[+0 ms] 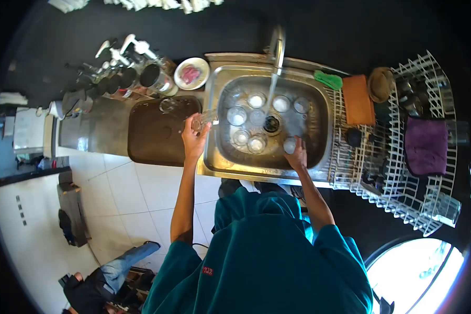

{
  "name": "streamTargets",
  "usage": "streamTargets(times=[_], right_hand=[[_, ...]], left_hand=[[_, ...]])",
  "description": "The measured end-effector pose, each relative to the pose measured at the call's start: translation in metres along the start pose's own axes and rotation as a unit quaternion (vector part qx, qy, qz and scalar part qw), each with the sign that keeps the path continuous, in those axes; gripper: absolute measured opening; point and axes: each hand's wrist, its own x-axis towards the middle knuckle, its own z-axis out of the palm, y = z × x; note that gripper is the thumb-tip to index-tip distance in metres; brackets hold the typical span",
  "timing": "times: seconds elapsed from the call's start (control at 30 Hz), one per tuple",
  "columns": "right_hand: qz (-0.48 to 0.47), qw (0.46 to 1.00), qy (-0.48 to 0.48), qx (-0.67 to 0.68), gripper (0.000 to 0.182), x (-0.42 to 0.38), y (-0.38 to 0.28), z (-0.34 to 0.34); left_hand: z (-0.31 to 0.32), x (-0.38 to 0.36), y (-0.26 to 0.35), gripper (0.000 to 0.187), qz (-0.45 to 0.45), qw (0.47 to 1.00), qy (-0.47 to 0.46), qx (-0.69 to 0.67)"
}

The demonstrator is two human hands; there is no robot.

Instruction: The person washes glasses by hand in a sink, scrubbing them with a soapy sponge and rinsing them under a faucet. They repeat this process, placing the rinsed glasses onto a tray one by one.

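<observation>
My left hand (pixel 195 137) is closed around a clear drinking glass (pixel 206 121), held over the gap between a brown tray (pixel 157 137) and the steel sink (pixel 210 157). Inside the basin, my right hand (pixel 297 155) grips another glass (pixel 290 145) near the front right corner. Several more glasses (pixel 236 115) stand in the basin, some with whitish contents or foam. Water (pixel 272 89) runs from the faucet (pixel 278 49) and falls near the black drain (pixel 271 124). One glass (pixel 167 105) sits at the tray's back edge.
Left of the sink stand pump bottles and jars (pixel 152 76) and a white plate (pixel 192 73) with something pink. A green sponge (pixel 328 80), an orange cloth (pixel 358 99), a wire dish rack (pixel 397 204) and a purple cloth (pixel 426 146) lie right. Another person (pixel 99 282) is at lower left.
</observation>
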Motion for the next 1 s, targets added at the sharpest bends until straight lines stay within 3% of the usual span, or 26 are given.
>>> streamTargets(times=[0.13,0.17,0.23,0.4,0.47,0.57,0.6,0.67,0.73,0.8,0.87,0.93,1.0], right_hand=[[0.014,0.999,0.025,0.044,0.078,0.01,-0.025,-0.009],[0.012,0.999,0.023,0.042,0.078,0.014,-0.029,-0.009],[-0.091,0.991,0.074,0.062,0.08,0.026,-0.043,-0.011],[-0.055,0.971,0.047,0.228,0.084,0.057,-0.083,-0.009],[-0.075,0.96,0.104,0.247,0.077,0.074,-0.089,0.002],[-0.062,0.96,0.092,0.255,0.075,0.083,-0.114,-0.004],[-0.068,0.958,0.077,0.267,0.074,0.088,-0.117,-0.004],[-0.08,0.963,0.079,0.244,0.079,0.094,-0.118,0.0],[-0.089,0.953,0.085,0.278,0.081,0.102,-0.119,0.004],[-0.082,0.95,0.072,0.292,0.077,0.104,-0.125,-0.003],[-0.018,0.85,-0.031,0.526,0.067,0.092,-0.146,-0.024],[-0.022,0.857,-0.013,0.515,0.064,0.093,-0.148,-0.021],[-0.027,0.863,0.008,0.504,0.06,0.095,-0.152,-0.023]], left_hand=[[-0.047,-0.003,-0.022,0.043,-0.014,0.994,0.1,0.053],[-0.057,-0.002,-0.028,0.043,-0.016,0.993,0.103,0.052],[-0.075,0.001,-0.042,0.043,-0.025,0.971,0.095,0.22],[-0.093,0.013,-0.069,0.041,0.005,0.95,0.079,0.303],[-0.094,0.016,-0.072,0.048,0.006,0.923,0.087,0.375],[-0.097,0.018,-0.091,0.052,0.0,0.948,0.118,0.297],[-0.092,0.016,-0.082,0.052,0.005,0.949,0.114,0.295],[-0.076,0.005,-0.052,0.052,0.07,0.897,0.21,0.382],[-0.058,-0.003,-0.035,0.045,0.106,0.882,0.238,0.392],[-0.034,-0.013,-0.017,0.038,0.164,0.864,0.21,0.427],[-0.003,-0.011,-0.015,0.032,0.179,0.933,0.12,0.289],[0.042,-0.007,-0.004,0.034,0.097,0.988,-0.002,0.121],[0.088,-0.001,-0.002,0.039,0.047,0.996,-0.074,0.033]])
